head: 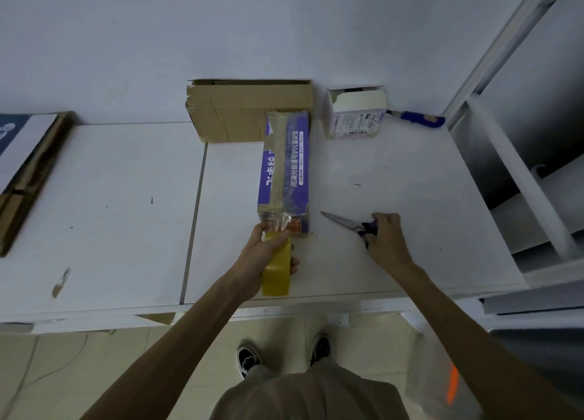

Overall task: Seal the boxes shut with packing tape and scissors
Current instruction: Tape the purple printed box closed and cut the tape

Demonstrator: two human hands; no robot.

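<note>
A long purple box (295,170) lies lengthwise on the white table (395,205), with a strip of clear tape along its top. The tape runs off the near end to a yellow tape roll (276,276). My left hand (267,250) grips that roll just in front of the box. To the right, my right hand (387,238) closes on the purple handles of the scissors (346,222), whose blades point left toward the box and lie on the table. Behind the purple box stands a brown cardboard box (240,110), flaps closed.
A small white-and-pink carton (357,115) with an open top sits at the back right, a blue-handled tool (417,118) beside it. Flattened cardboard (28,173) lies at the left edge. A white shelf frame (512,173) borders the table on the right.
</note>
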